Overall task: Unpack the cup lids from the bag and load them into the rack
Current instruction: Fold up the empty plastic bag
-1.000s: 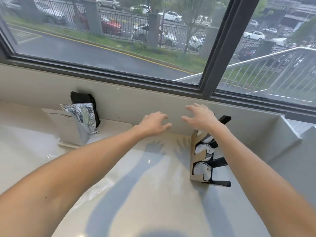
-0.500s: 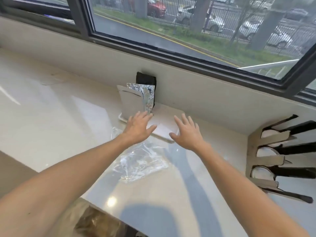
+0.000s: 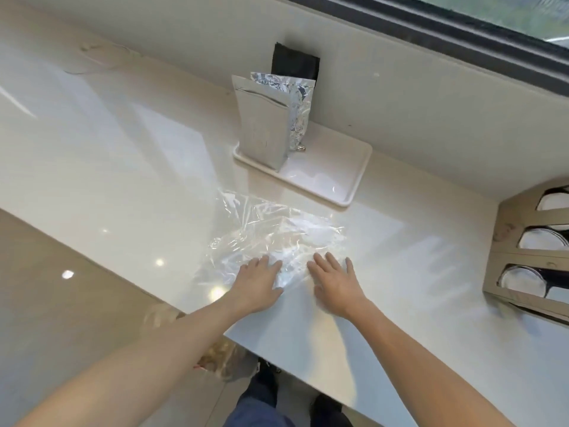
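A crumpled clear plastic bag (image 3: 271,232) lies flat on the pale counter near its front edge; it looks empty. My left hand (image 3: 257,283) rests palm down on the bag's near edge, fingers spread. My right hand (image 3: 334,280) lies flat beside it, fingertips touching the bag's right near corner. Neither hand holds anything. The cardboard rack (image 3: 517,241) stands at the far right, partly cut off by the frame. White cup lids (image 3: 543,238) sit in its slots, with another lid (image 3: 522,280) in the lowest slot.
A white tray (image 3: 348,180) stands against the back wall, holding a grey pouch (image 3: 261,127), a foil pouch (image 3: 297,109) and a black pouch (image 3: 294,64). The counter's front edge (image 3: 172,300) runs diagonally; floor and my feet lie below it.
My view has swung left and down from the rack toward the plastic bag. Both hands have come down from the air near the back wall onto the bag's near edge.
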